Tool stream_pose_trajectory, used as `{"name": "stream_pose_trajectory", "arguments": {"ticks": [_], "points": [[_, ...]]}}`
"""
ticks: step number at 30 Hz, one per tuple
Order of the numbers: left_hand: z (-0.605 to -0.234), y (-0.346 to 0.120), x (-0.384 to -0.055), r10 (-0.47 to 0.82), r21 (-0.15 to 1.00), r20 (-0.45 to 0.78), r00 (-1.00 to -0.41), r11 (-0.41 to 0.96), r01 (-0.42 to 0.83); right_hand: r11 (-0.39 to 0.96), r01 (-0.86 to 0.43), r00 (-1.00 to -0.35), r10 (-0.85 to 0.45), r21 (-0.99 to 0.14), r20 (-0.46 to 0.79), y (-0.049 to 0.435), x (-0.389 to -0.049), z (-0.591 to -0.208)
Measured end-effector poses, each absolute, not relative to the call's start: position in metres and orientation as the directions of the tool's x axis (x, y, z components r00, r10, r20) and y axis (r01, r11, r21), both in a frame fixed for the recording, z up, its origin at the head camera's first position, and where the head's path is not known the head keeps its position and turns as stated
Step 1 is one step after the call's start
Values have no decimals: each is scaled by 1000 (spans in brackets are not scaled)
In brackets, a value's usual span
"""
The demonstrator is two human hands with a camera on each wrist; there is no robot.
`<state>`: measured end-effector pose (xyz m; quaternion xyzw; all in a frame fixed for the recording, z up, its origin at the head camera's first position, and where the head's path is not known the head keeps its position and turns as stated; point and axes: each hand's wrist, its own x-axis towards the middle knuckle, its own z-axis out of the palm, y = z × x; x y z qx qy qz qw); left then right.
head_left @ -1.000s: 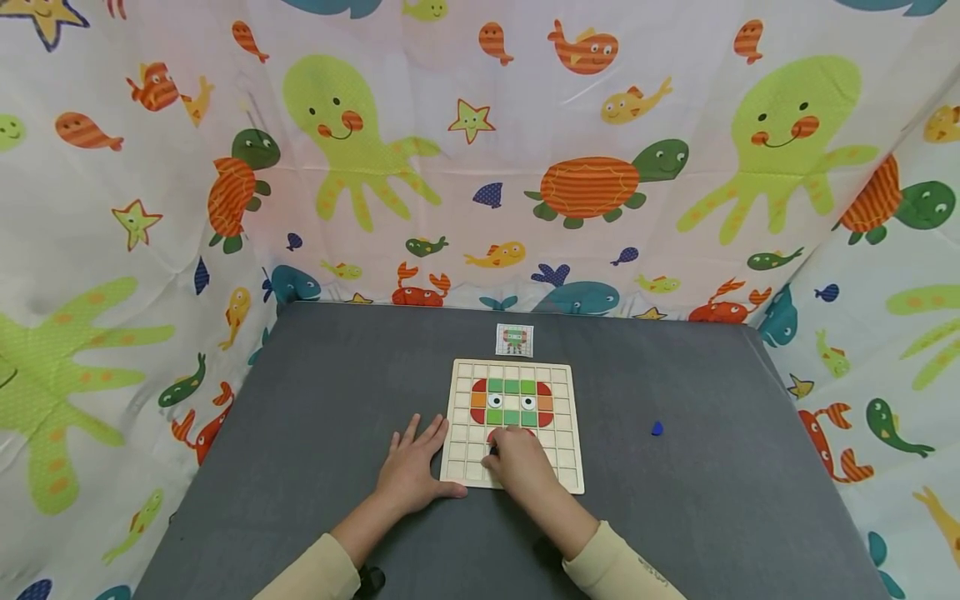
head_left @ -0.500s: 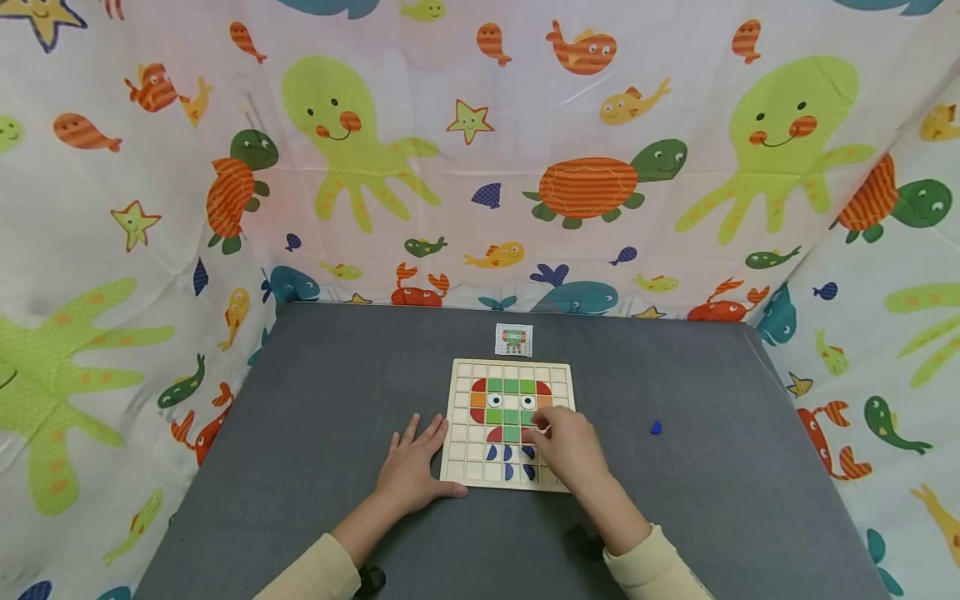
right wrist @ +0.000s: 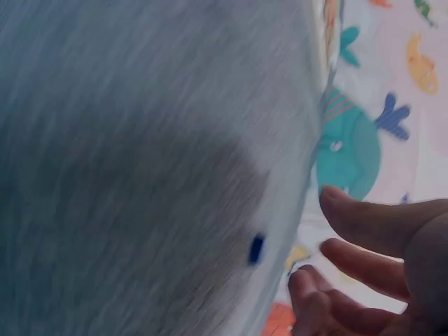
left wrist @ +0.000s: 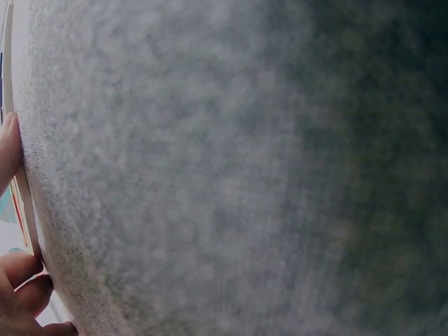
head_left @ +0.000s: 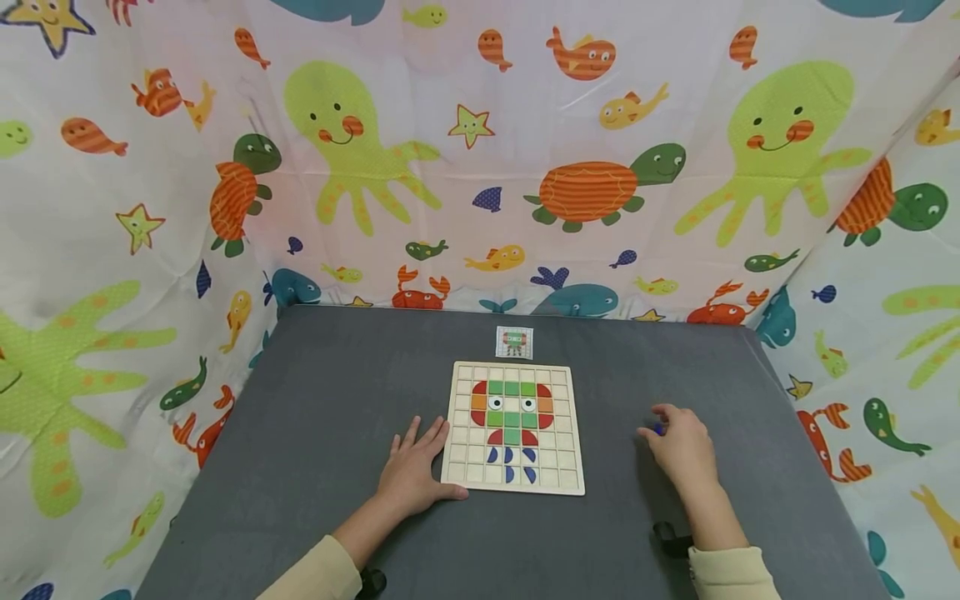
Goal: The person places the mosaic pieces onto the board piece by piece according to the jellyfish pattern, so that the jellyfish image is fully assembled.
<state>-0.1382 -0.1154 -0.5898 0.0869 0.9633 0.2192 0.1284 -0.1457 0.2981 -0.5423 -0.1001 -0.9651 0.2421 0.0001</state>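
Observation:
In the head view my left hand (head_left: 413, 471) rests at the left edge of a wooden grid board (head_left: 562, 458), fingers spread and thumb at its lower corner. Red, orange and green tiles, two eye tiles and several blue half-round pieces (head_left: 530, 475) lie in the board's squares. Off to the right, my right hand (head_left: 684, 446) is over a small blue piece (right wrist: 257, 249) on the table. Its thumb and fingers are parted around the piece, and the right wrist view shows them apart from it. The left wrist view catches only fingertips on the board's side.
A small picture card (head_left: 514, 342) with a similar figure lies behind the board. The grey table (head_left: 360, 375) is bordered by a hanging cloth (head_left: 480, 83) printed with sea animals at the back and both sides.
My right hand has left the board, where red, green and blue pieces now show, and has moved right to the loose blue piece. The left hand has stayed at the board's edge.

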Motion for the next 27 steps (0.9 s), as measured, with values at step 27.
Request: {"name": "stream_pose_trajectory", "arguments": {"ticks": [27], "points": [[-590,-116,-138,228,458,-203,-952,882,113,834,116,-993,116,-539,-34,279,-144,-547]]}}
